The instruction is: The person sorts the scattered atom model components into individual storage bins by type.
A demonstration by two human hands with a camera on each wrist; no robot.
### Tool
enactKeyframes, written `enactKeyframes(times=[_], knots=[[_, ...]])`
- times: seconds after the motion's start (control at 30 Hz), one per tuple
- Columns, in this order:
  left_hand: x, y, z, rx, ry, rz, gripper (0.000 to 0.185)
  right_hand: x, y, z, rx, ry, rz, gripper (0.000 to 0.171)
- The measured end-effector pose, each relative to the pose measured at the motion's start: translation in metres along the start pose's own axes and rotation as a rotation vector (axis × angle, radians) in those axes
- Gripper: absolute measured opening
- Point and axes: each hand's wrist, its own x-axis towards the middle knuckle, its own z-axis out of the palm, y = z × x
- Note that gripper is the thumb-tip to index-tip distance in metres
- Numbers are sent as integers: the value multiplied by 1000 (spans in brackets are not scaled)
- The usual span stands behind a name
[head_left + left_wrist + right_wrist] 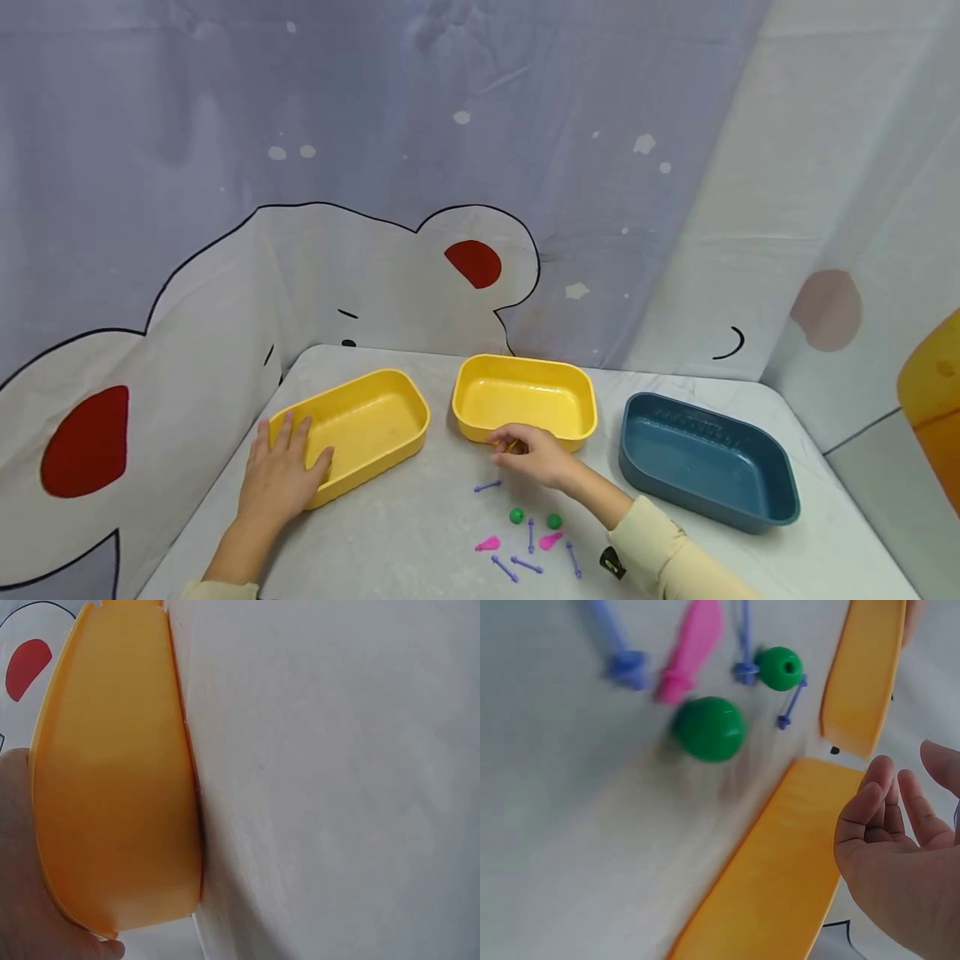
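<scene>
Three trays sit on your table (390, 533) in the head view: a yellow tray (375, 421) on the left, a second yellow tray (525, 392) in the middle, and a blue tray (705, 458) on the right. Your left hand (281, 475) lies flat with straight fingers on the near left corner of the left yellow tray, thumb hooked over the rim. Your right hand (536, 454) hovers just in front of the middle tray, fingers loosely curled, and I can't tell if it's pinching anything. Near you lie small toy bits: purple pins (487, 486), two green beads (517, 516) and pink pieces (487, 544).

Left wrist view: just the yellow tray's (112, 795) outer wall up close, your palm against it.

Right wrist view: your right hand (900, 847) looks relaxed and half open beside the yellow rim (772, 877), holding nothing I can see, with green beads (709, 727), a pink piece (690, 649) and purple pins (622, 656) on the table, a bit blurry.
</scene>
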Motion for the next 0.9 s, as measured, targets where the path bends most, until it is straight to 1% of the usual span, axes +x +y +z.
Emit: enactKeyframes(times=[0.23,0.4,0.7,0.9], knots=[[0,0,0,9,-18,1,75,-20,12,-10,22,-52,56,29],[0,0,-1,11,-14,9,74,-33,18,-20,42,-89,93,32],[2,0,1,14,5,20,72,-48,33,-32,52,-128,83,32],[1,0,0,19,-12,4,74,-55,41,-37,69,-136,100,34]])
